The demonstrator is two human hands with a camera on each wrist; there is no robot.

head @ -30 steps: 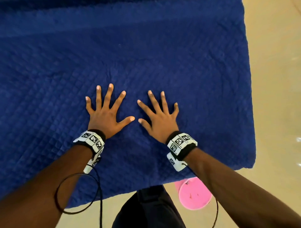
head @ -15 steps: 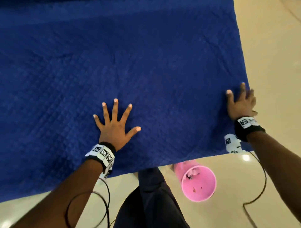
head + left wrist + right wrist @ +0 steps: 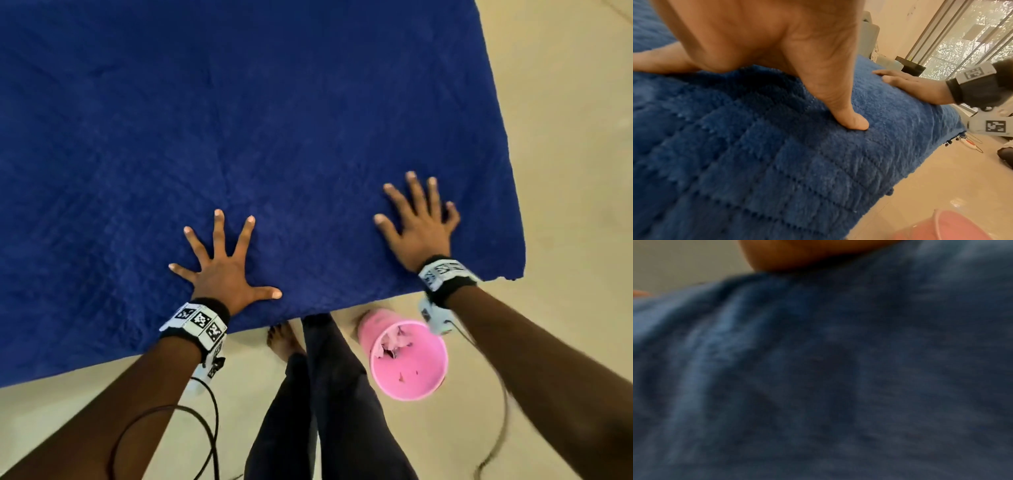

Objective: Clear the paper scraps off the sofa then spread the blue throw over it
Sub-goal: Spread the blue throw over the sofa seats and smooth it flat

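Blue quilted throw (image 3: 239, 137) lies spread flat and fills most of the head view, running out of frame at the top and left. Its near edge runs diagonally from lower left up to a right corner, and its right edge slants along bare beige floor (image 3: 565, 137). The sofa underneath is fully covered, not visible.

Left hand (image 3: 224, 270) is flat on the throw near the near edge, fingers splayed wide, palm down, holding nothing. The left wrist view shows its thumb (image 3: 851, 120) pressing into the fabric. Right hand (image 3: 419, 226) is also flat and spread, palm down, holding nothing, near the throw's right corner and well apart from the left hand. The right wrist view is blurred: only blue fabric and a bit of palm.

Open throw lies between and beyond the two hands, with open floor to the right of the throw.

Pink bucket (image 3: 407, 363) stands on the floor just beside the near edge, below the right wrist, with paper scraps (image 3: 390, 342) inside. The person's dark-trousered legs (image 3: 325, 394) and a bare foot (image 3: 282, 339) are between the arms, close to the bucket. Marker wristbands (image 3: 198, 322) sit on both wrists, with black cables (image 3: 205, 421) hanging over the floor. Window glass (image 3: 972, 40) shows far off in the left wrist view.
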